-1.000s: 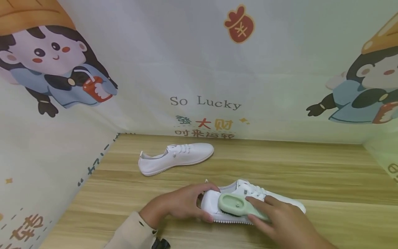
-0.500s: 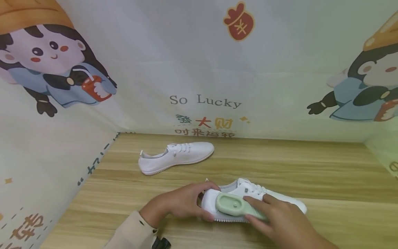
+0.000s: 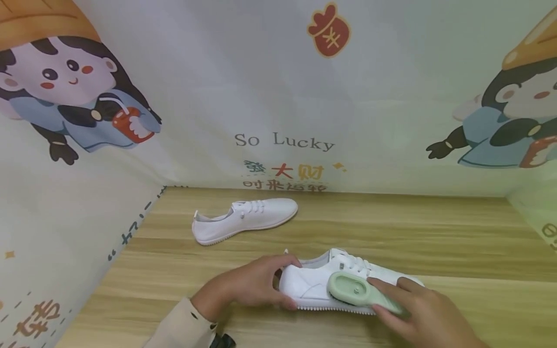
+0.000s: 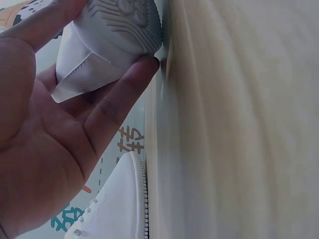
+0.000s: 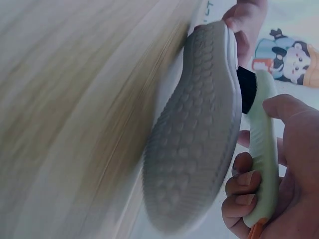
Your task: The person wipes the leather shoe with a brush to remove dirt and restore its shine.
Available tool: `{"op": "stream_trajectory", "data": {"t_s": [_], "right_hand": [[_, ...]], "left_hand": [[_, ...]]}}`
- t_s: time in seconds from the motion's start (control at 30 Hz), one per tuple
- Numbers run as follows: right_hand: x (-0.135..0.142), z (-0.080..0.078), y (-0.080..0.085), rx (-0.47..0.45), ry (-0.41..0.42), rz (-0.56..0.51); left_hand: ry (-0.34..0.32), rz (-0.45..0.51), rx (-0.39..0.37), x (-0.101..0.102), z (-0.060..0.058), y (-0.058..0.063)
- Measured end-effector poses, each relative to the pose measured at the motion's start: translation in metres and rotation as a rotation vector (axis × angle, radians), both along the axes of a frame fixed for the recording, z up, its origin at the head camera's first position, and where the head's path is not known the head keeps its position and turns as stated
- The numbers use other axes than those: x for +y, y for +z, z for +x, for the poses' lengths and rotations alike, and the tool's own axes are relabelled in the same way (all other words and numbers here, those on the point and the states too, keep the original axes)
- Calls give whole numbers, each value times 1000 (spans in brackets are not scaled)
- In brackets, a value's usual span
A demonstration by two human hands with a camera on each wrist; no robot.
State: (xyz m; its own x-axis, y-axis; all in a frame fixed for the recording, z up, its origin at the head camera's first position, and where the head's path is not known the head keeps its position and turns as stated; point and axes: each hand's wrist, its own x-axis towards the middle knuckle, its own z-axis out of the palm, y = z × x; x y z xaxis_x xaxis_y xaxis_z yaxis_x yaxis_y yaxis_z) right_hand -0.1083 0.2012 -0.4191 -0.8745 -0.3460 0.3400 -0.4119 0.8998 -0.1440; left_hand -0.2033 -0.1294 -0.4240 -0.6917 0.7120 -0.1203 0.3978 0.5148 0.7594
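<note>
My left hand (image 3: 252,284) grips a white lace-up shoe (image 3: 306,285) by its heel, thumb and fingers on either side. The shoe is tilted, and the right wrist view shows its grey textured sole (image 5: 192,129) facing that camera. In my right hand (image 3: 424,314) is a pale green brush (image 3: 348,288), its handle wrapped by curled fingers. Black bristles (image 5: 246,89) meet the side of the shoe around its middle. The shoe's toe is partly hidden behind the right hand in the head view.
A second white shoe (image 3: 248,220) rests farther back on the wood-grain tabletop (image 3: 413,227), toe to the right. Printed cloth (image 3: 391,96) with cartoon figures walls the back and sides. An orange cord (image 5: 255,230) hangs from the brush handle's end.
The brush and my right hand first slid slightly left, then moved right from the heel area to the shoe's middle. My left hand keeps its grip on the heel.
</note>
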Motion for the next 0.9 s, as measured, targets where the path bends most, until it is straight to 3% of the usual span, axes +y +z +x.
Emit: {"op": "stream_trajectory", "data": {"t_s": [0.27,0.5,0.57,0.9], "right_hand": [[14,2,-7,-48,-73,-32],[27,-4,-8,107,7,-141],[29,-6,-7,108,7,-148],[37,-9,-5,-72,-97,-204]], "left_hand": [[53,-25,22,-14,0,-5],[73,6,-16,-16,2,-4],[74,7,-27,-16,3,-4],[27,-74,92,-6,1,3]]}}
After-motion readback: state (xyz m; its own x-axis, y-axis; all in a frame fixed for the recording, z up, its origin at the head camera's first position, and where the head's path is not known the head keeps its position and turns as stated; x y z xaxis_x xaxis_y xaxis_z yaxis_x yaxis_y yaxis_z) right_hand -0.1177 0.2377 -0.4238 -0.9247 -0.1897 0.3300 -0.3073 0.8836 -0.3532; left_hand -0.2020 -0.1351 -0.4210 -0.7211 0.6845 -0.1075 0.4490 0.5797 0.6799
